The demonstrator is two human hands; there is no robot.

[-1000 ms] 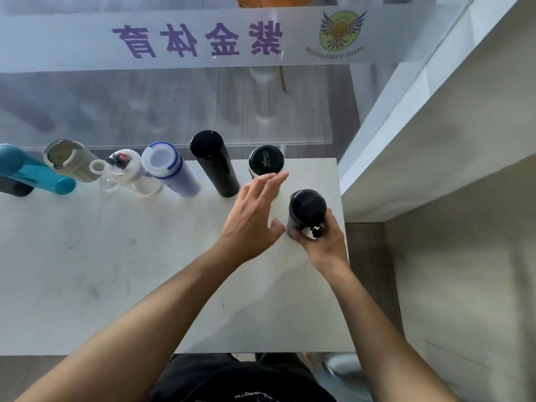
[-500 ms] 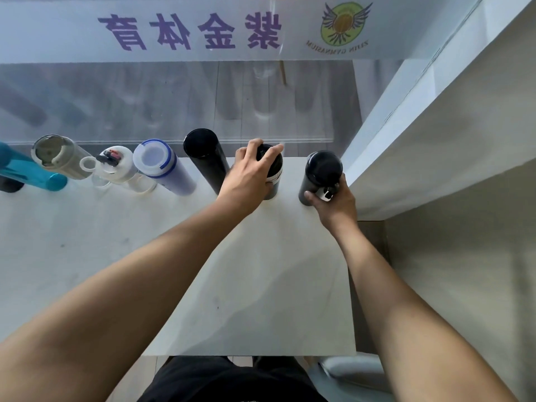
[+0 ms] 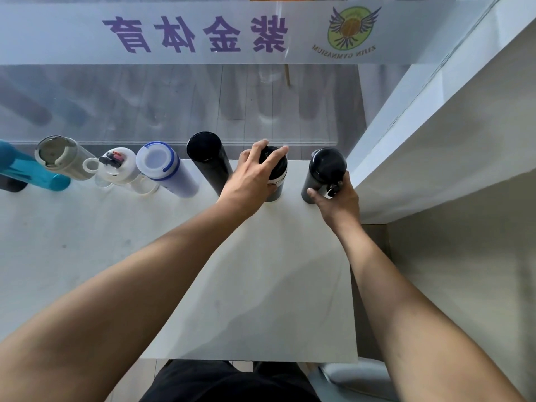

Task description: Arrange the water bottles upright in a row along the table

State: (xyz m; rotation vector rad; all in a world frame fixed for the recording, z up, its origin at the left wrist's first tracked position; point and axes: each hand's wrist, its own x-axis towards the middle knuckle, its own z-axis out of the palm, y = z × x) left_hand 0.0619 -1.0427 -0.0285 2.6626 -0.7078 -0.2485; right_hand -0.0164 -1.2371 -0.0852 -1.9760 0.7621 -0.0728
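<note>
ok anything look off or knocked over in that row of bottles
Nothing stands out. Every bottle along the far edge of the table stands upright, none spilled or visibly damaged. The left hand grips the black-capped bottle and the right hand holds the dark bottle at the row's right end.

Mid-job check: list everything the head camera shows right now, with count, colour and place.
White rectangular table: one, centre.
Teal plastic bottle: one, far left of row.
Dark object: one, partly cut off at left edge.
Grey flip-lid bottle: one, next along.
Clear sports-cap bottle: one, next.
White blue-rimmed bottle: one, next.
Tall black cylindrical flask: one, mid-row.
Black silver-banded flask: one, under left hand.
Black domed-lid bottle: one, right end.
Glass panel with purple lettering: one, behind.
Left hand: gripping banded flask.
Right hand: holding domed-lid bottle.
</note>
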